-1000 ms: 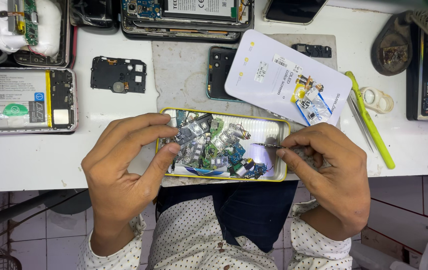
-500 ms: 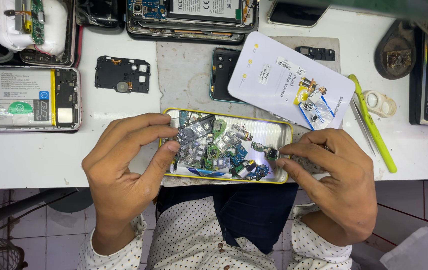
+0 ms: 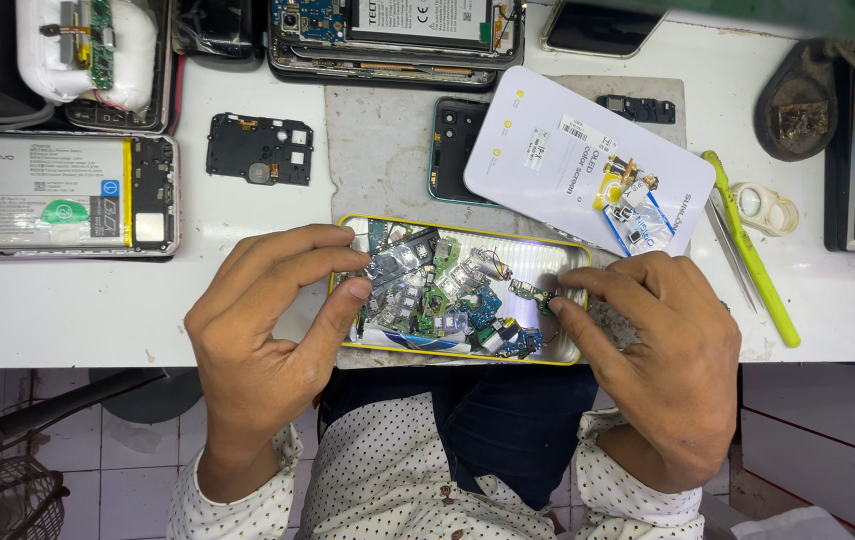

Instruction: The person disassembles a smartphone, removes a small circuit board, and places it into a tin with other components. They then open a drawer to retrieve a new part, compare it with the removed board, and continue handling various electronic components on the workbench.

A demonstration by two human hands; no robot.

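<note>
Pinching a small green circuit piece [image 3: 531, 292], the right hand [image 3: 663, 360] works at the right end of a yellow-rimmed shallow tray [image 3: 548, 258], thumb and forefinger pressed together on it. Tray sits at centre frame, at the front edge of the white tabletop [image 3: 98, 310], full of small boards and flex parts [image 3: 438, 295]. Left hand [image 3: 268, 340] curls over the tray's left end, fingers bent, thumb tip touching the parts pile; whether it actually grips anything, cannot tell. Grey work mat [image 3: 378, 150] lies under the tray. White screen package [image 3: 588, 165] lies tilted just above the tray's right half, partly over a dark phone back [image 3: 453, 150]. Black phone cover plate [image 3: 260, 148] upper centre-left. Opened phone with battery [image 3: 58, 192] at far left. Green tool [image 3: 748, 245] and tweezers [image 3: 730, 245] lie to the right, near a small tape roll [image 3: 766, 208]. More opened phones along the top edge. Dotted shirt cuffs on both wrists at bottom.
</note>
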